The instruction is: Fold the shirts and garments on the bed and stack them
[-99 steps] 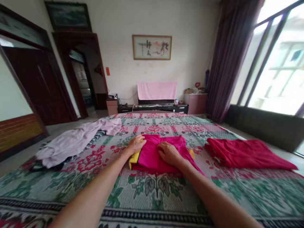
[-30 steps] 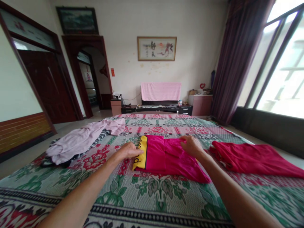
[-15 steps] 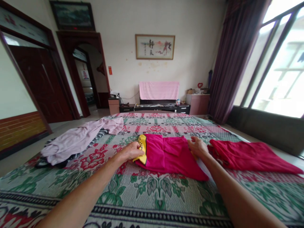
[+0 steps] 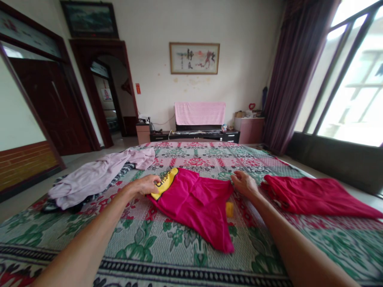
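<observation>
A magenta garment with a yellow waistband printed in black letters lies partly folded on a floral bedspread. My left hand is closed on the yellow waistband at the garment's left corner. My right hand pinches the garment's right upper corner. The cloth is stretched between both hands and one leg trails toward me. A small yellow patch shows under its right edge.
A second red garment lies to the right on the bed. A pale lilac garment is heaped over a dark patterned one at the left. Beyond the bed stand a low cabinet with a pink towel, doorways at left, curtains and windows at right.
The folded garment has been pulled open and shifted left: my left hand drew the waistband leftward and my right hand moved from the top of the cloth to its right corner.
</observation>
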Demonstrator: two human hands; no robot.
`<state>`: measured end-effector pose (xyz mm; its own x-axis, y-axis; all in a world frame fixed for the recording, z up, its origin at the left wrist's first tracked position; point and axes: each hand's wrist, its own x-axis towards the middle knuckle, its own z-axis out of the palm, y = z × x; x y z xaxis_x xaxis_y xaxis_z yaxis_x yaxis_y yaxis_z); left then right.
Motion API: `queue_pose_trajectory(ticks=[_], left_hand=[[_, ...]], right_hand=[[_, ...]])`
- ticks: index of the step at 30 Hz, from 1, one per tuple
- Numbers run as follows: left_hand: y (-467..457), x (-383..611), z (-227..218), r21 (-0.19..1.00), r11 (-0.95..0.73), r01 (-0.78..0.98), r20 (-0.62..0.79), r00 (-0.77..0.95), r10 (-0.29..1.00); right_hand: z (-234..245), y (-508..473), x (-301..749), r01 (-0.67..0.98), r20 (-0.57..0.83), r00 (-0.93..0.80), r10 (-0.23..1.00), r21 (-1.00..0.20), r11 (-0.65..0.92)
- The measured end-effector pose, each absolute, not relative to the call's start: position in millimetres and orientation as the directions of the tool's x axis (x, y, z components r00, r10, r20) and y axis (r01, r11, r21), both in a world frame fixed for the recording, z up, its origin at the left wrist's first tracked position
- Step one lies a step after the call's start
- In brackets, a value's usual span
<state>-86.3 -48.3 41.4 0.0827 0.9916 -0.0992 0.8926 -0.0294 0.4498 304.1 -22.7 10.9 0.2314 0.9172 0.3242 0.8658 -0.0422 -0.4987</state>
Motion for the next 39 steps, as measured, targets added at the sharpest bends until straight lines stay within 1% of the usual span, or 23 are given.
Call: queue_pose_trajectory(ticks=[3, 6, 7, 8, 10, 12, 13, 16, 18, 20, 22, 27, 30, 34, 39], left_hand=[[-42, -104, 41, 0.362, 0.027, 0.932, -0.139, 0.025, 0.990], [-37, -113, 38, 0.215, 0.106, 0.971, -0.001, -0.109, 0.994], [-36, -114, 36, 0.183, 0.125, 0.975, 0.048, -0.136, 0.990], [-36, -115, 35, 0.164, 0.137, 0.977, 0.084, -0.152, 0.985], [-35, -117, 35, 0.156, 0.136, 0.978, 0.110, -0.155, 0.982], [-37, -121, 37, 0.181, 0.124, 0.976, 0.072, -0.139, 0.988], [-38, -123, 39, 0.214, 0.130, 0.968, 0.026, -0.138, 0.990], [-45, -134, 44, 0.389, 0.221, 0.894, -0.177, -0.163, 0.971], [-49, -140, 46, 0.498, 0.290, 0.817, -0.271, -0.171, 0.947], [-51, -144, 46, 0.552, 0.332, 0.765, -0.310, -0.181, 0.933], [-51, -145, 44, 0.565, 0.346, 0.749, -0.321, -0.187, 0.928], [-48, -148, 41, 0.543, 0.327, 0.773, -0.314, -0.174, 0.933], [-49, -153, 43, 0.576, 0.311, 0.756, -0.339, -0.126, 0.932], [-51, -158, 46, 0.614, 0.335, 0.715, -0.398, -0.086, 0.913], [-51, -151, 47, 0.547, 0.341, 0.764, -0.368, -0.146, 0.918]], right_hand=[[14, -27, 293, 0.869, 0.337, 0.130, 0.932, -0.492, 0.057], [15, -31, 277, 0.855, 0.348, 0.004, 0.938, -0.487, 0.177], [15, -32, 271, 0.849, 0.348, -0.037, 0.937, -0.484, 0.213], [15, -33, 265, 0.840, 0.349, -0.077, 0.934, -0.481, 0.249], [14, -34, 253, 0.816, 0.353, -0.150, 0.923, -0.483, 0.317], [15, -33, 242, 0.790, 0.353, -0.220, 0.909, -0.483, 0.378], [15, -32, 237, 0.781, 0.351, -0.256, 0.901, -0.474, 0.407], [19, -24, 225, 0.796, 0.323, -0.333, 0.886, -0.407, 0.448], [22, -17, 219, 0.835, 0.267, -0.325, 0.907, -0.369, 0.408], [25, -7, 212, 0.865, 0.204, -0.288, 0.936, -0.363, 0.346], [27, 2, 205, 0.881, 0.163, -0.256, 0.953, -0.367, 0.300], [30, 20, 181, 0.908, 0.097, -0.236, 0.967, -0.333, 0.255], [31, 26, 168, 0.923, 0.050, -0.222, 0.974, -0.312, 0.227], [32, 29, 159, 0.931, 0.022, -0.220, 0.975, -0.295, 0.217], [33, 26, 153, 0.935, 0.020, -0.200, 0.980, -0.294, 0.197]])
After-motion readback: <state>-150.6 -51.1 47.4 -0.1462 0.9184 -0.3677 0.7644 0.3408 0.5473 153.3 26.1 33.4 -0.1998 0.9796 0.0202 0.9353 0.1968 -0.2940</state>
